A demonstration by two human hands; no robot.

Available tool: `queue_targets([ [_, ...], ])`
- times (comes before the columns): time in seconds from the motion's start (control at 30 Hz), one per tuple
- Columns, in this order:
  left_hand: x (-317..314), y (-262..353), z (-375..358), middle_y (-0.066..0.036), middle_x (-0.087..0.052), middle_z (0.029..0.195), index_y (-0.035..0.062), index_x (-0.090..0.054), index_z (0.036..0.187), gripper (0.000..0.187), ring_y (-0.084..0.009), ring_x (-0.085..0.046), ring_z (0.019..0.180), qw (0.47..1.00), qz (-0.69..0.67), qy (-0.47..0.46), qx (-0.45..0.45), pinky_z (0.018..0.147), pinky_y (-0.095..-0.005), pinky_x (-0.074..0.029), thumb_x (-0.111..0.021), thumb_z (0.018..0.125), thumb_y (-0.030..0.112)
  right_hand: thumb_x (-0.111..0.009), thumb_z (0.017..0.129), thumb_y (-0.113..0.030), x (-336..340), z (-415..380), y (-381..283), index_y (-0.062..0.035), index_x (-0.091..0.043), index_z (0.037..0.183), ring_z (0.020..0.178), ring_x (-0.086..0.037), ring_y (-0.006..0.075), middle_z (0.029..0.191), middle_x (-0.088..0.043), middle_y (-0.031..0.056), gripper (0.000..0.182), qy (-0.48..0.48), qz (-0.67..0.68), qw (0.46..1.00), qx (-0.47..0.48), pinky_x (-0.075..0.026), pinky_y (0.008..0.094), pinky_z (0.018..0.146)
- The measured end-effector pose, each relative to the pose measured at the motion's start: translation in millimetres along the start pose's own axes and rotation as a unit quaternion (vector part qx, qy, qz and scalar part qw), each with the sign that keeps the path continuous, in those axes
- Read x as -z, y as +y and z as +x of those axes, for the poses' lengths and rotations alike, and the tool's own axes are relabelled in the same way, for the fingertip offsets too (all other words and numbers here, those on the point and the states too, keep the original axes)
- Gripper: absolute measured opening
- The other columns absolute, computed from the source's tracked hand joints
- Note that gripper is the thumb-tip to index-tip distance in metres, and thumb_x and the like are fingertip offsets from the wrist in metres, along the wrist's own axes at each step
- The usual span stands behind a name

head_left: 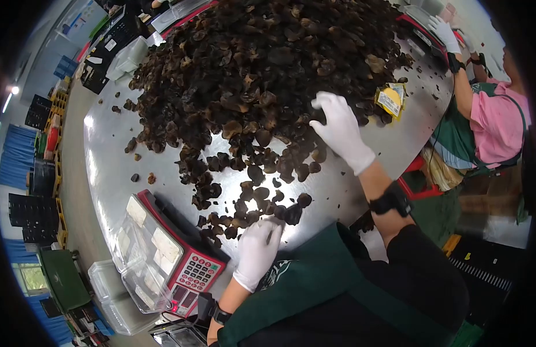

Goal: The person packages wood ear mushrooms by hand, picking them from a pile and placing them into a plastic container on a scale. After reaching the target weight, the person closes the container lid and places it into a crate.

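A big heap of dried black fungus (262, 63) covers the round steel table (112, 156). My right hand (340, 130), in a white glove, lies on the near edge of the heap with its fingers curled over a few pieces. My left hand (257, 250), also gloved, is lower at the table's near edge. Its fingertips pinch a dark piece among the loose fungus pieces (250, 196) that trail out from the heap. Both wrists wear a black watch.
A red weighing scale (194, 276) with a clear plastic tray (143, 254) on it stands left of my left hand. A yellow packet (390, 98) lies on the table at right. A co-worker in a pink shirt (493, 121) reaches a gloved hand (444, 32) to the far side. Black crates (34, 208) line the floor at left.
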State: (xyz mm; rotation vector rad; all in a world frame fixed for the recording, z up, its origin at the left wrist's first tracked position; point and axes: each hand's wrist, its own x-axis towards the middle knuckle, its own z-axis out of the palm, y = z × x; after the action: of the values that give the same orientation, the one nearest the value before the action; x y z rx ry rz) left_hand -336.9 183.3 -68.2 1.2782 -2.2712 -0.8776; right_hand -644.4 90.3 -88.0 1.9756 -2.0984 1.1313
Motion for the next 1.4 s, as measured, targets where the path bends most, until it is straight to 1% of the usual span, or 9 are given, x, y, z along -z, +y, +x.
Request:
queue_targets([
  [0.13,4.7,-11.3,-17.7,-0.013,-0.063,0.079,0.0037,-0.060,0.078,0.014,-0.0346,-0.061,0.072,1.000,-0.014,0.011,0.016,0.065,-0.0445,-0.048,-0.071,0.085,0.008,-0.083,0.069,-0.021,-25.1,49.5,-12.0,-0.0156,-0.042,0.149,0.137,-0.041,0.0341,0.154,-0.037,0.0150,0.090,-0.071,0.001,0.996,0.056,-0.039,0.0457,0.109],
  [0.4,10.2,-14.8,-24.5,-0.011,-0.065,0.081,0.0046,-0.064,0.082,0.007,-0.0314,-0.064,0.075,0.996,-0.064,0.048,0.047,0.068,-0.0408,-0.051,-0.071,0.084,0.006,-0.087,0.066,-0.041,-90.5,148.6,-55.8,-0.0317,-0.040,0.150,0.145,-0.028,0.0371,0.162,-0.023,0.0118,0.097,-0.103,-0.079,0.973,0.189,-0.036,0.0678,0.105],
  [0.53,22.4,-6.9,7.0,-0.013,-0.066,0.081,0.0027,-0.065,0.084,0.003,-0.0308,-0.065,0.075,0.999,-0.013,0.045,0.005,0.071,-0.0374,-0.052,-0.067,0.085,0.001,-0.081,0.072,-0.037,-123.4,167.7,-64.0,-0.0234,-0.064,0.131,0.136,-0.041,0.0361,0.154,-0.040,0.0093,0.063,-0.199,-0.110,0.947,0.227,-0.044,0.0601,0.100],
  [0.6,30.1,0.9,32.3,-0.012,-0.066,0.082,0.0031,-0.065,0.086,0.001,-0.0313,-0.064,0.078,0.998,0.015,0.060,-0.016,0.071,-0.0385,-0.051,-0.066,0.086,0.002,-0.072,0.082,-0.028,-135.7,158.4,-49.2,-0.0150,-0.073,0.093,0.108,-0.061,0.0234,0.122,-0.064,0.0029,0.017,-0.091,-0.056,0.959,0.262,-0.055,0.0371,0.078],
  [0.73,22.0,-7.2,100.0,-0.011,-0.065,0.086,0.0051,-0.064,0.091,0.007,-0.0324,-0.064,0.084,0.992,0.022,0.118,-0.024,0.076,-0.0411,-0.050,-0.067,0.089,0.011,-0.068,0.084,-0.029,-119.3,137.3,-2.3,-0.0144,-0.070,0.081,0.080,-0.065,0.0238,0.087,-0.063,0.0015,0.015,-0.014,0.032,0.982,0.186,-0.055,0.0365,0.067],
  [0.93,-24.5,-20.3,202.3,-0.012,-0.063,0.100,0.0069,-0.061,0.119,0.037,-0.0285,-0.062,0.089,0.971,0.108,0.193,-0.086,0.080,-0.0384,-0.050,-0.071,0.084,0.010,-0.069,0.087,-0.021,-53.8,91.3,19.3,-0.0119,-0.070,0.084,0.082,-0.068,0.0266,0.089,-0.068,0.0039,0.009,0.027,0.117,0.992,0.041,-0.055,0.0346,0.071],
  [1.03,-37.7,-20.2,204.9,-0.008,-0.065,0.094,0.0095,-0.065,0.114,0.033,-0.0251,-0.062,0.088,0.967,0.153,0.189,-0.076,0.079,-0.0388,-0.046,-0.071,0.082,0.011,-0.071,0.085,-0.020,-35.0,56.4,31.6,-0.0100,-0.070,0.084,0.081,-0.067,0.0230,0.087,-0.068,0.0023,0.010,0.067,0.083,0.994,0.035,-0.055,0.0346,0.072],
  [1.23,-22.1,-2.0,151.9,-0.005,-0.066,0.090,0.0104,-0.067,0.099,0.019,-0.0242,-0.063,0.088,0.976,0.105,0.188,-0.039,0.080,-0.0382,-0.046,-0.066,0.082,0.002,-0.081,0.069,-0.042,-26.8,37.2,-11.6,-0.0271,-0.052,0.144,0.133,-0.044,0.0337,0.153,-0.039,0.0136,0.082,-0.098,0.027,0.985,0.140,-0.043,0.0482,0.104],
  [1.4,-34.7,-16.1,170.0,-0.016,-0.060,0.119,0.0081,-0.056,0.130,0.051,-0.0316,-0.060,0.102,0.966,0.183,0.171,-0.070,0.083,-0.0429,-0.048,-0.068,0.080,0.007,-0.080,0.073,-0.035,-55.3,58.8,-25.3,-0.0278,-0.060,0.136,0.122,-0.052,0.0299,0.154,-0.039,0.0099,0.066,-0.127,-0.041,0.983,0.124,-0.052,0.0440,0.092],
])
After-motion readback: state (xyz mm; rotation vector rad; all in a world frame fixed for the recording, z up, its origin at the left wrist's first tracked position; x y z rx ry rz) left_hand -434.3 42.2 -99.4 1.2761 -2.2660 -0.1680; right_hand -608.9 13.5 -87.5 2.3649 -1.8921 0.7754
